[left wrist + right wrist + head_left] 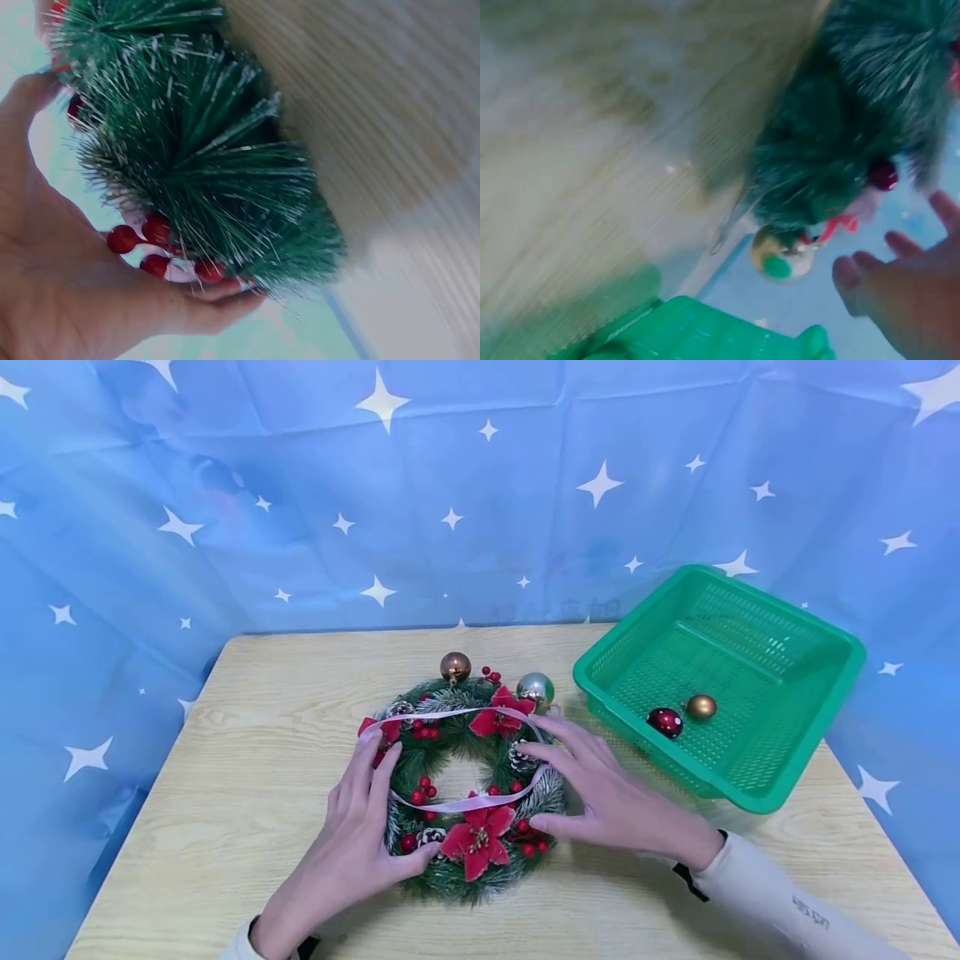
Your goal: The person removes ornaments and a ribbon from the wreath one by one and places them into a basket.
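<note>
A green wreath [480,877] with red flowers, berries and pinecones lies on the wooden table. A pale lilac ribbon [461,804] curves in a loose loop across its top. My left hand [367,827] rests on the wreath's left side, thumb spread from the fingers, the fingertips by the ribbon's left end. It hides part of that end. On the other side my right hand [600,793] hovers at the wreath's edge, its relaxed fingers over the ribbon's right bend. In the right wrist view these fingers [851,277] appear apart from the greenery, holding nothing.
A copper bauble [455,667] and a silver bauble [536,689] sit at the wreath's far edge. To the right stands a green plastic basket [750,802] holding a dark red bauble [665,722] and a gold bauble [702,707]. Behind hangs a blue cloth [480,468] with white stars.
</note>
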The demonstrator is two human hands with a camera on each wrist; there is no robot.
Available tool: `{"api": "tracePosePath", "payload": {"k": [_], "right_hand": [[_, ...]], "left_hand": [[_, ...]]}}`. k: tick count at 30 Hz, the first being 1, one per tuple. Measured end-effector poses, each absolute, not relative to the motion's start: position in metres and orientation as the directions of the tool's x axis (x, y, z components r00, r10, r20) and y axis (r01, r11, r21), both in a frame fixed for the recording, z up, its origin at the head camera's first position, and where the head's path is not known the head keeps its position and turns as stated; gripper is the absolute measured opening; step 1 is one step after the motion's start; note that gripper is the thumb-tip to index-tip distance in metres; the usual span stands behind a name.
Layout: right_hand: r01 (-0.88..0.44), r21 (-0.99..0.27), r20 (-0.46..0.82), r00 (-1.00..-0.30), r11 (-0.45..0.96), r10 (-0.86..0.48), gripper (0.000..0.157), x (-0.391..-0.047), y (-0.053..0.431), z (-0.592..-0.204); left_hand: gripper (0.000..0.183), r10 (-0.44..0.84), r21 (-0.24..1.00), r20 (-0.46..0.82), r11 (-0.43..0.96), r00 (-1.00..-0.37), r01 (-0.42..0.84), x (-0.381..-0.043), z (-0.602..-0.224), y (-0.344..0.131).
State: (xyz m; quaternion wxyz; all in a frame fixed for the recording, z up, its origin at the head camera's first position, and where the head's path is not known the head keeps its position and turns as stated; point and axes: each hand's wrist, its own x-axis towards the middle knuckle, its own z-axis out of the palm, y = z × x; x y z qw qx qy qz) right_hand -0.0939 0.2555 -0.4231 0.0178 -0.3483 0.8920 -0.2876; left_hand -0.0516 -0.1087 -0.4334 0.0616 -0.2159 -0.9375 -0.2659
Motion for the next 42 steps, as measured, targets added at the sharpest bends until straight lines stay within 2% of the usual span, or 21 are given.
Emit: {"api": "tracePosePath", "payload": {"k": [10,14,20,28,36,42], "right_hand": [[-0.627,-0.533,0.08,-0.706,0.569,-0.703,0.087,-0.105,0.253,-0.43],[-0.643,-0.501,0.071,-0.697,0.579,-0.713,0.088,-0.105,0.25,-0.433],[-0.694,-0.412,0.126,-0.685,0.591,-0.717,0.091,-0.101,0.245,-0.436],[-0.632,-0.394,0.146,-0.76,0.668,-0.633,0.093,-0.083,0.235,-0.437],[-0.542,-0.362,0.122,-0.834,0.758,-0.538,0.094,-0.059,0.218,-0.438],[-0.526,-0.34,0.133,-0.848,0.78,-0.513,0.093,-0.05,0.212,-0.439]], "left_hand": [[0.128,0.496,0.469,0.283,0.675,-0.821,0.57,-0.065,-0.436,-0.123],[0.128,0.476,0.46,0.269,0.7,-0.837,0.546,-0.064,-0.435,-0.124],[0.123,0.389,0.482,0.241,0.747,-0.889,0.458,-0.057,-0.431,-0.121],[0.125,0.305,0.502,0.171,0.791,-0.937,0.35,-0.047,-0.426,-0.111],[0.13,0.287,0.439,0.221,0.824,-0.932,0.358,-0.044,-0.433,-0.104],[0.123,0.306,0.446,0.216,0.814,-0.927,0.373,-0.042,-0.439,-0.106]]}}
